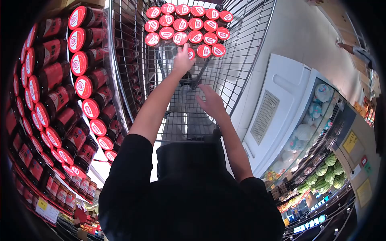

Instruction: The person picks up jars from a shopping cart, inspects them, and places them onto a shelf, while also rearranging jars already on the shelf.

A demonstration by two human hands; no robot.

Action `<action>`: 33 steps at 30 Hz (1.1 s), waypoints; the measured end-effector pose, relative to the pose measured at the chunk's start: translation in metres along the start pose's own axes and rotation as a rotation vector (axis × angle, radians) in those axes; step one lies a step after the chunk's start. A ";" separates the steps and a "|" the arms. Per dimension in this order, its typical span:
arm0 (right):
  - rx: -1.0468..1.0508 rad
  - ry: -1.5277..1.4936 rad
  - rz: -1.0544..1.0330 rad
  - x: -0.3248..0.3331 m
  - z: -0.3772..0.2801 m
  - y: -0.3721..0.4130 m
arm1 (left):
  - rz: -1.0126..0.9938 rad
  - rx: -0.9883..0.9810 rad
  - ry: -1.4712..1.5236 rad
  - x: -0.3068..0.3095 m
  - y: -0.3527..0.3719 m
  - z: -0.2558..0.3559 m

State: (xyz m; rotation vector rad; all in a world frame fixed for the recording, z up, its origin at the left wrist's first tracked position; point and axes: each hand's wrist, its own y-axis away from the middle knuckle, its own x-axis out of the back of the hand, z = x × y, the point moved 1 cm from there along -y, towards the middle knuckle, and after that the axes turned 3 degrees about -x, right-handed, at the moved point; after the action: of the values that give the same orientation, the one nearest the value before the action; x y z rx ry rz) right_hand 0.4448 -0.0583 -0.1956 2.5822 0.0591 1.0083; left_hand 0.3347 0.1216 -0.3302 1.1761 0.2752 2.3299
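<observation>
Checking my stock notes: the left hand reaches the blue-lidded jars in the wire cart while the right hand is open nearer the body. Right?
Not quite. The head view shows red lids, not blue: the left hand reaches the red-lidded jars in the wire cart while the right hand is open nearer the body.

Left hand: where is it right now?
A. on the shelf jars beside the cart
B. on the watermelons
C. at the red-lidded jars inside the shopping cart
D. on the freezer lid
C: the left hand reaches into the shopping cart and meets the nearest row of red-lidded jars packed at its far end. The right hand is open above the basket, apart from them.
</observation>
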 end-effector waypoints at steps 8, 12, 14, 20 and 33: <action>-0.152 -0.154 0.013 -0.003 -0.018 0.021 | 0.178 0.077 0.325 0.069 0.105 0.003; 0.138 -0.143 0.176 -0.002 -0.056 0.020 | 0.213 0.146 0.462 0.145 0.202 0.037; 0.255 -0.116 0.149 0.004 -0.087 0.028 | 0.256 0.084 0.554 0.170 0.248 0.040; 0.518 -0.273 0.053 0.002 -0.176 0.092 | 0.404 -0.046 0.662 0.229 0.356 0.024; 0.502 -0.853 -0.331 -0.109 -0.289 0.223 | 0.587 -0.328 0.981 0.306 0.585 -0.042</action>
State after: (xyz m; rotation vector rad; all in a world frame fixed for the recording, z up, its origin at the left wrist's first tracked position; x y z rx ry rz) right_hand 0.1513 -0.1919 0.0079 3.0699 0.5450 -0.3045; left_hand -0.0549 -0.2124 0.0876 -0.1555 -0.1586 3.1442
